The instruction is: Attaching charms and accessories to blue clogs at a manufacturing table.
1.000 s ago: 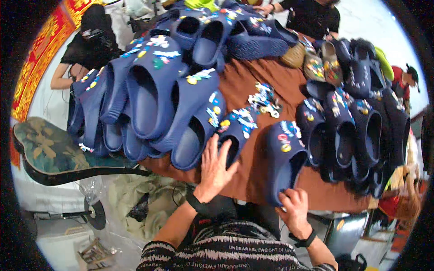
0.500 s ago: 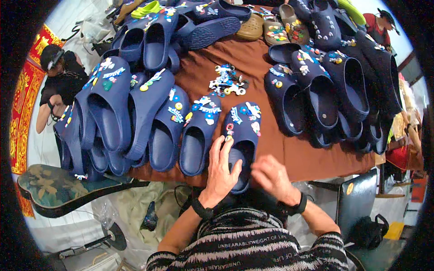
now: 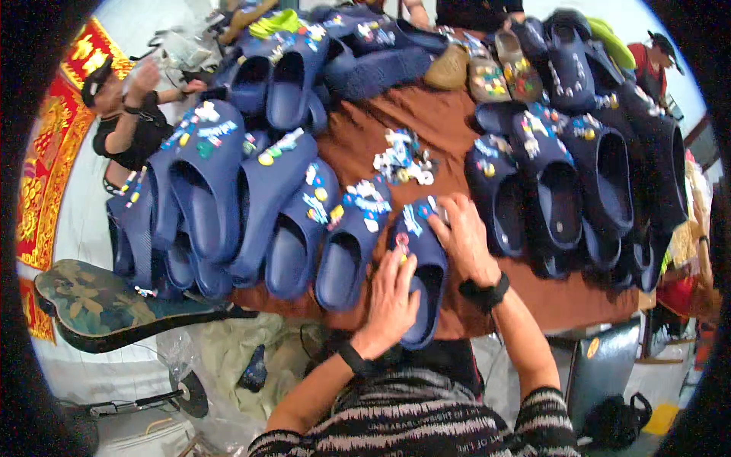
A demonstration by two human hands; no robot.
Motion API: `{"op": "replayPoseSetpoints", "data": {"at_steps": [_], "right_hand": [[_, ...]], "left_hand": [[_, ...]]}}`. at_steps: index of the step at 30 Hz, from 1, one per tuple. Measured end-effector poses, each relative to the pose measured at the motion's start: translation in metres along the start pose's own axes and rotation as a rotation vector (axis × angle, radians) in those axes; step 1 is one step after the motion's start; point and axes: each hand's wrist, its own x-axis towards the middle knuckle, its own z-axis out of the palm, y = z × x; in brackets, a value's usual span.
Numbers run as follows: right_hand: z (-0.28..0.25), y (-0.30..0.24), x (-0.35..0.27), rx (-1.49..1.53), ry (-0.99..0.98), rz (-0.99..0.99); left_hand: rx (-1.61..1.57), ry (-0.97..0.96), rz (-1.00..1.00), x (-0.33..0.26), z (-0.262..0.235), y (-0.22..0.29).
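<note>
A navy blue clog lies on the brown cloth in front of me, its toe pointing away. White, blue and red charms dot its upper. My left hand rests along the clog's left side, fingers stretched and fingertips by the lower charms, thumb at the foot opening. Over the right side of the toe, my right hand is curled, its thumb against the upper and its fingers partly covering the charms there. Beyond the toe sits a small pile of loose charms, white, blue and black.
Navy clogs with charms stand in rows to the left, and more to the right. Tan clogs lie at the far side of the brown cloth. A black chair is at lower right. A person in black sits at the left.
My right hand has moved up and away from me, from beside the foot opening onto the clog's toe. My left hand stays on the clog's side. The whole view has shifted slightly.
</note>
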Motion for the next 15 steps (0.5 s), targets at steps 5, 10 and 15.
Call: {"op": "replayPoseSetpoints", "data": {"at_steps": [5, 10, 15], "right_hand": [[-0.010, 0.007, 0.002, 0.201, -0.081, 0.085], [-0.009, 0.009, 0.005, 0.290, -0.113, 0.144], [-0.003, 0.004, 0.004, 0.292, -0.059, 0.148]], "left_hand": [[0.022, -0.022, 0.001, -0.001, 0.006, 0.003], [-0.111, 0.033, -0.110, 0.006, 0.004, 0.017], [-0.078, 0.073, -0.074, 0.007, 0.009, 0.010]]}}
